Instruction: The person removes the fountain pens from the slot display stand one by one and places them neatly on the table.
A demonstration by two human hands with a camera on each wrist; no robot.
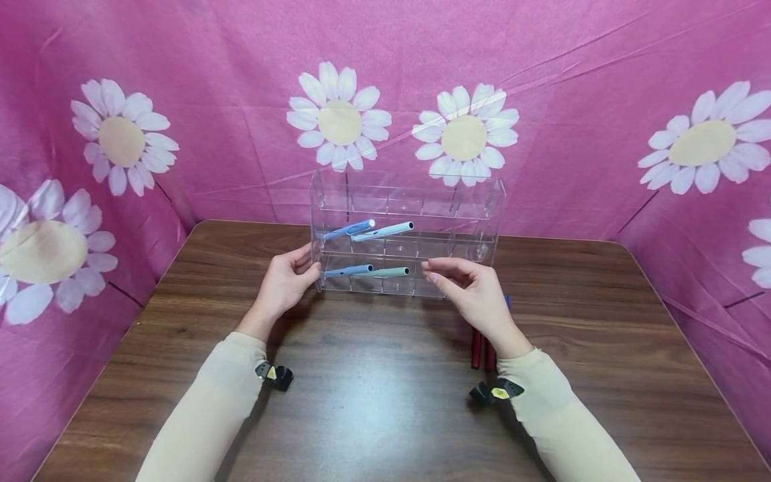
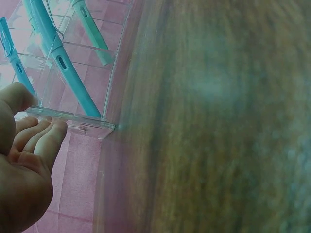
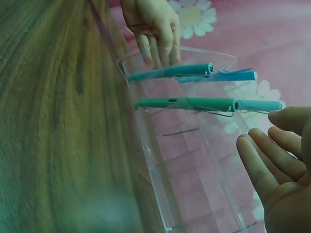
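Clear rack (image 1: 430, 249) is standing at 12 o'clock. Left hand (image 1: 284, 281) is gripping its 8 o'clock end, likely for steadiness; right hand (image 1: 476, 294) is hovering around its 4, thumb and fingertips apart, holding nothing. Four pens (image 1: 385, 231) are leaning around its 9, slots propping them.

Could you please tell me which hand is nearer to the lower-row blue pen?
The left hand. Its grip is on the end of the clear rack, just beside the blue pen; the right hand is farther off, beyond the green pen.
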